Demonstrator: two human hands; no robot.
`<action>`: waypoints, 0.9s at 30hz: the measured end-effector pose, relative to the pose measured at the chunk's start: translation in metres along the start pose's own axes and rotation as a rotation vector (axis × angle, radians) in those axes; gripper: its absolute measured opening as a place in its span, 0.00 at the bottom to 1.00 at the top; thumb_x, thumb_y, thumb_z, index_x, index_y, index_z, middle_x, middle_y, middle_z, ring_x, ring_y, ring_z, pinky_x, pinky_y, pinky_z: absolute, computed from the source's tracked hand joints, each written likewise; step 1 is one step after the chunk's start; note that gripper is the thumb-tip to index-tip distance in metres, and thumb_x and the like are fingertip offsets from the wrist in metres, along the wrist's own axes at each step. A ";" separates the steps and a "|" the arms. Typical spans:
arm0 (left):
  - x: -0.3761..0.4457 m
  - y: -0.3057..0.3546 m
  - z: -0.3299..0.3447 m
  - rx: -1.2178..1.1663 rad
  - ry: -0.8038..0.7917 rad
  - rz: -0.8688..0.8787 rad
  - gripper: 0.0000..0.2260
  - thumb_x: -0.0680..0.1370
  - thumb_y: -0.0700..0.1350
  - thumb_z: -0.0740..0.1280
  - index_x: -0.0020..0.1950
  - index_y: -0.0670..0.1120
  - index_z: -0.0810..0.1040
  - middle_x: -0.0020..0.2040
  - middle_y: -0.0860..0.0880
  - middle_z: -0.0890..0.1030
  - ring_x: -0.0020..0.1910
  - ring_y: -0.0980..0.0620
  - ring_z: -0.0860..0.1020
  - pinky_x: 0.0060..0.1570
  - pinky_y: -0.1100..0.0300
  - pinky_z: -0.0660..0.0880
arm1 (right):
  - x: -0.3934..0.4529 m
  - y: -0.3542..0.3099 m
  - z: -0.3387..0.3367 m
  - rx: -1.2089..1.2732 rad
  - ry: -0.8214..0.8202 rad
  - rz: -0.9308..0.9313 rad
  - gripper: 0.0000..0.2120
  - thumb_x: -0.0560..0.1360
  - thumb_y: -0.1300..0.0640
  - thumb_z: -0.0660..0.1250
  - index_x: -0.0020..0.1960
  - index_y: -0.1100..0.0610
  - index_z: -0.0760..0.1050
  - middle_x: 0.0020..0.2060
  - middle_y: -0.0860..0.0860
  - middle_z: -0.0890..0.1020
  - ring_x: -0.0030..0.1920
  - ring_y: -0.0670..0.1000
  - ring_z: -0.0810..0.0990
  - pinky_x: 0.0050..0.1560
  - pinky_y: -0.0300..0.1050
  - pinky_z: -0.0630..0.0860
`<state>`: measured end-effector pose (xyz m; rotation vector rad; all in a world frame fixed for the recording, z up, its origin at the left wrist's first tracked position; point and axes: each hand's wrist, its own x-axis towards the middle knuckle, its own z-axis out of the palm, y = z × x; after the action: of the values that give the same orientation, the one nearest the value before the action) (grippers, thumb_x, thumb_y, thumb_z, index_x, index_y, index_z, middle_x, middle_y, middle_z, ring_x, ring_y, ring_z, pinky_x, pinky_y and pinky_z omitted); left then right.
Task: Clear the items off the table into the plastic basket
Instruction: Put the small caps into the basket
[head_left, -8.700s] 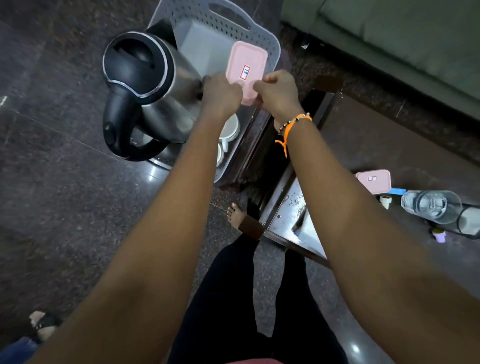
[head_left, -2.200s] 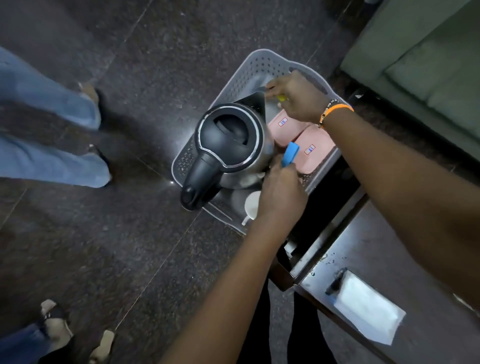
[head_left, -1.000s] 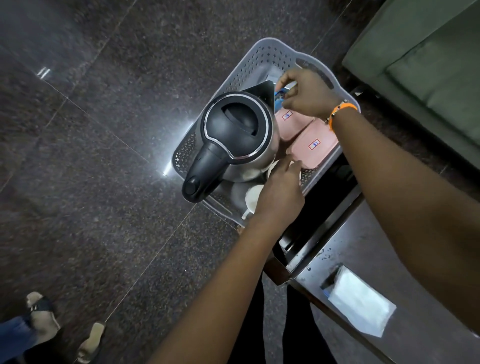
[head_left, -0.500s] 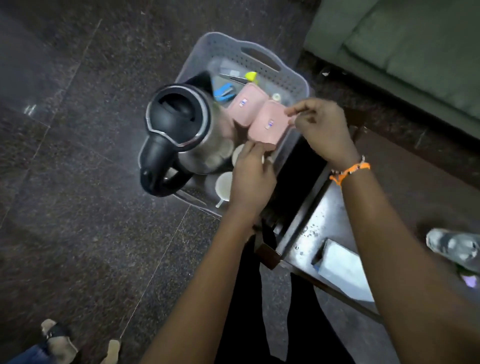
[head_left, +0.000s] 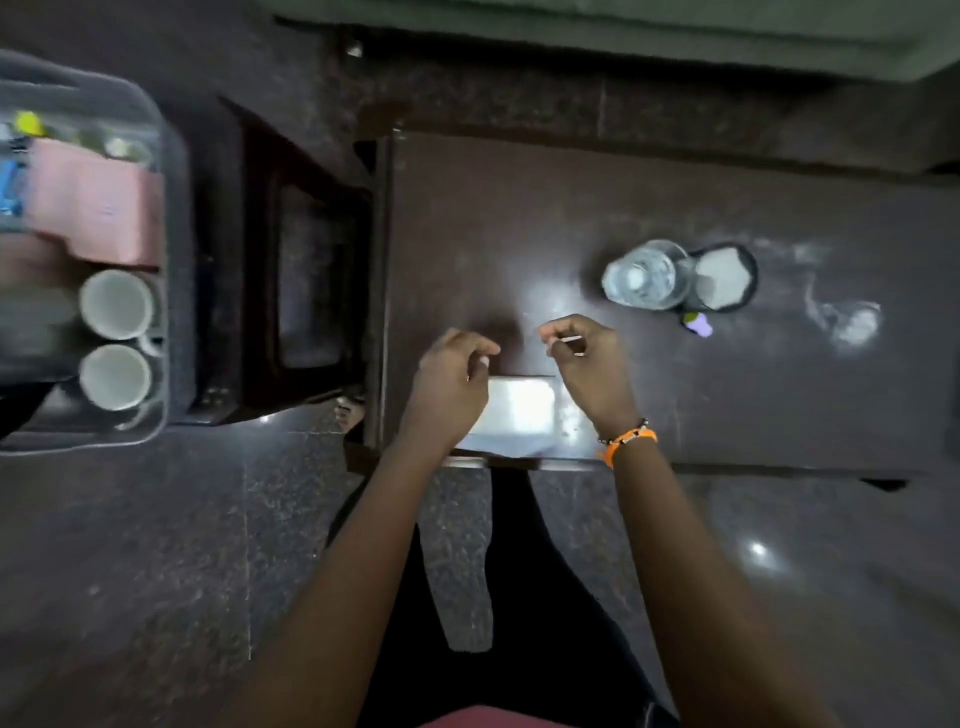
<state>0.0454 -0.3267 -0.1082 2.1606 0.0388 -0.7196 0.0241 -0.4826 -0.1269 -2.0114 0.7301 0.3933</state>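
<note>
Left hand (head_left: 451, 382) and right hand (head_left: 589, 364) hover half-curled, empty, above table (head_left: 779, 395). White packet (head_left: 519, 413) lies flat beneath. Plastic basket (head_left: 174, 260) blurred.

1. Plastic basket (head_left: 174, 291), left of frame: cut off by the left edge and motion-blurred; only its right wall and part of its contents show.
2. Pink containers (head_left: 98, 205) in the basket: smeared, outlines not separable.
3. Blue item (head_left: 11, 187) and yellow item (head_left: 28, 123), upper left: too blurred to identify.
4. White packet (head_left: 517, 415) on the tabletop (head_left: 519, 208): its left end is hidden under the left hand (head_left: 449, 382) and its right edge by the right hand (head_left: 589, 364).
5. Thin pale object at the right hand's fingertips (head_left: 550, 338): too small to identify.
6. Small purple object (head_left: 698, 325) beside the glass (head_left: 647, 275): too small to tell.
</note>
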 end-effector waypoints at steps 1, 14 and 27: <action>0.002 0.005 0.016 0.029 -0.044 0.001 0.11 0.75 0.32 0.62 0.51 0.40 0.82 0.50 0.41 0.80 0.49 0.45 0.79 0.50 0.65 0.70 | 0.002 0.016 -0.013 -0.007 0.026 0.018 0.10 0.73 0.70 0.62 0.47 0.62 0.81 0.47 0.58 0.84 0.41 0.51 0.78 0.47 0.42 0.74; 0.020 0.051 0.137 0.176 -0.213 0.023 0.12 0.76 0.34 0.60 0.51 0.42 0.81 0.51 0.43 0.79 0.52 0.46 0.78 0.53 0.64 0.70 | 0.078 0.148 -0.105 -0.626 -0.132 0.241 0.23 0.74 0.65 0.59 0.68 0.68 0.65 0.75 0.61 0.58 0.73 0.60 0.60 0.68 0.50 0.68; 0.005 0.024 0.090 0.092 -0.020 -0.098 0.11 0.75 0.32 0.61 0.51 0.40 0.81 0.52 0.42 0.80 0.44 0.55 0.75 0.42 0.83 0.63 | 0.061 0.125 -0.071 -0.418 -0.152 0.076 0.18 0.71 0.74 0.57 0.54 0.65 0.80 0.55 0.64 0.79 0.55 0.61 0.79 0.58 0.45 0.74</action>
<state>0.0123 -0.4092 -0.1377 2.2513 0.1043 -0.8128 -0.0096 -0.6134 -0.2062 -2.3131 0.6694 0.7883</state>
